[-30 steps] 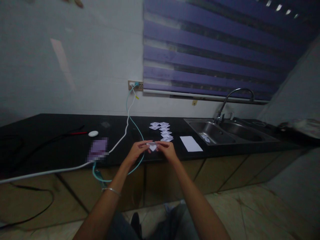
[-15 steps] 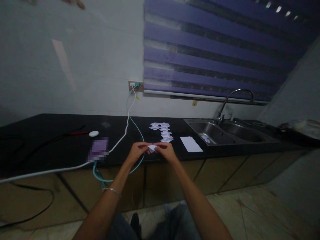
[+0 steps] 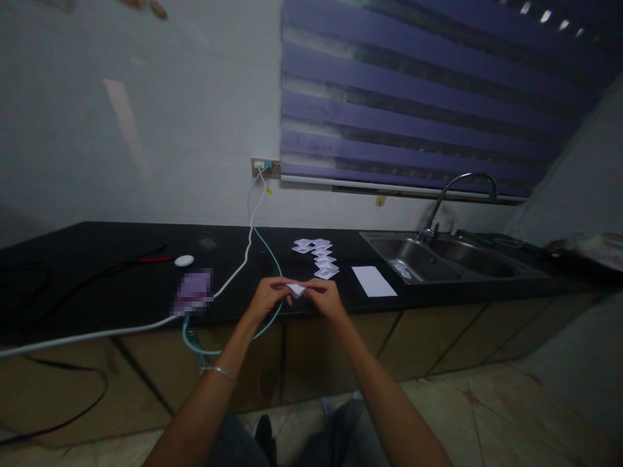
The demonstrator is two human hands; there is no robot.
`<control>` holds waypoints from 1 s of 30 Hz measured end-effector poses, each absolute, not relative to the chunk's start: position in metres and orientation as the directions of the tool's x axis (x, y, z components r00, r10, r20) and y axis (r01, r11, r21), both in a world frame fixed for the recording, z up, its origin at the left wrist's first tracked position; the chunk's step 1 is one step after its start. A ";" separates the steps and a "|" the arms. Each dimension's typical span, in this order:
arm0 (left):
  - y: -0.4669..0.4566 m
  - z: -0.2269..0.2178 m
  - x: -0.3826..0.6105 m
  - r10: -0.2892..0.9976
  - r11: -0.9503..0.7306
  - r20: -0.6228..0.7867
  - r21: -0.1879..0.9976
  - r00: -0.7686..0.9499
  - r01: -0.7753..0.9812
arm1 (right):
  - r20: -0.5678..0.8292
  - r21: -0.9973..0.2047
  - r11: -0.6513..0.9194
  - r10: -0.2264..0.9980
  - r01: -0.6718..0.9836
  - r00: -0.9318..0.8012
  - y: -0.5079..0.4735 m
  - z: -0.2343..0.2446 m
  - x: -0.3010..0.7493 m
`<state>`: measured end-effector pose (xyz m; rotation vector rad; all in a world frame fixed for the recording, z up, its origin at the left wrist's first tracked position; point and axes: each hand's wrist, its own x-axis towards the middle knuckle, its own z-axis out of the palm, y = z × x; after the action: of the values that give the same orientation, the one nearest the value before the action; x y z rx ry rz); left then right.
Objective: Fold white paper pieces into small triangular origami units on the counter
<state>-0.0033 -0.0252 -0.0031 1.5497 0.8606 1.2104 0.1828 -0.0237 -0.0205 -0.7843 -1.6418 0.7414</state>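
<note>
Both my hands meet over the front edge of a black countertop. My left hand and my right hand each pinch a small folded white paper piece between the fingertips. Just beyond them, several similar folded white paper pieces lie in a loose row on the counter. A flat white sheet of paper lies to the right of my hands, near the sink.
A steel double sink with a curved tap sits at the right. White and teal cables run from a wall socket down across the counter. A white round object and a blurred purple item lie at the left.
My hands have dropped slightly and closed in on the paper piece, which now looks smaller and more folded. The things on the counter have not moved.
</note>
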 end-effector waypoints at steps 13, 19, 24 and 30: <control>-0.025 -0.002 0.007 0.856 -0.377 0.271 0.910 0.439 0.173 | 0.579 -0.805 0.588 0.808 0.077 -0.111 -0.026 -0.021 0.182; -0.027 -0.002 0.005 0.858 -0.411 0.291 0.884 0.423 0.225 | 0.435 -0.900 0.420 0.885 -0.119 -0.166 -0.022 -0.020 0.186; -0.029 0.000 0.008 0.868 -0.399 0.296 0.894 0.400 0.205 | 0.335 -0.942 0.319 0.910 -0.105 -0.245 -0.017 -0.017 0.189; -0.032 0.000 0.009 0.859 -0.437 0.337 0.875 0.386 0.209 | 0.345 -0.919 0.381 0.900 0.097 -0.268 -0.014 -0.018 0.185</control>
<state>0.0090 -0.0318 -0.0003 1.8738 0.9219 1.0667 0.1854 -0.0142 -0.0182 -0.8967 -1.6535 1.0178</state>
